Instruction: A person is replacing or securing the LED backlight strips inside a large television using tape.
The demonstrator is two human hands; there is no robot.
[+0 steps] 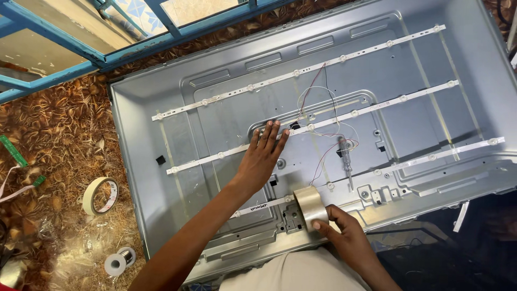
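Note:
A large grey metal back panel (215,108) lies flat, with three long white light strips (301,70) running across it. My left hand (262,156) rests flat, fingers together, on the middle strip (377,105) near its centre. My right hand (344,231) grips a roll of shiny silver tape (311,207), held upright on the panel's near edge by the lowest strip. Thin red and white wires (323,113) loop across the middle. A slim probe-like tool (346,159) lies just right of my left hand.
A roll of cream masking tape (99,195) and a small white spool (119,262) lie on the brown patterned surface to the left. A green ribbon strip (13,152) lies further left. A blue frame (81,51) crosses the top left corner.

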